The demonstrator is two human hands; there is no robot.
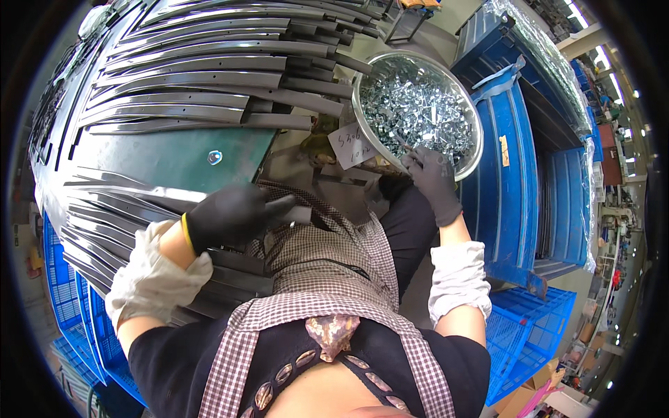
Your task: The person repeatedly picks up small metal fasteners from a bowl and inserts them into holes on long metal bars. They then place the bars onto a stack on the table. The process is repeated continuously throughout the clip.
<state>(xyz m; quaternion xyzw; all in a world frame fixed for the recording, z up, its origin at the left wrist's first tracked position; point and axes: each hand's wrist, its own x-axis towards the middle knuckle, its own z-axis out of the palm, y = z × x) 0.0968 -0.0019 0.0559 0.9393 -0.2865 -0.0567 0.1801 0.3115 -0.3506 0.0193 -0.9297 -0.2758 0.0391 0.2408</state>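
Black work gloves cover both my hands. My left hand (237, 214), slightly blurred, is closed around a dark metal strip (301, 214) at the table's near edge; the strip's end sticks out past the fingers to the right. More long dark strips (101, 209) lie beside and under that hand. My right hand (433, 177) is over the near rim of a round metal basin (476, 136), its fingertips pinched on a small shiny metal piece (403, 142). Many similar small silvery metal pieces (418, 104) fill the basin. Their exact shape is too small to tell.
Rows of long dark strips (188, 80) lie on the green-topped table (188, 157), their ends overhanging its right side. A white card (350, 146) leans by the basin. Blue metal bins (498, 167) stand at right. Blue plastic crates (533, 327) sit lower right and left.
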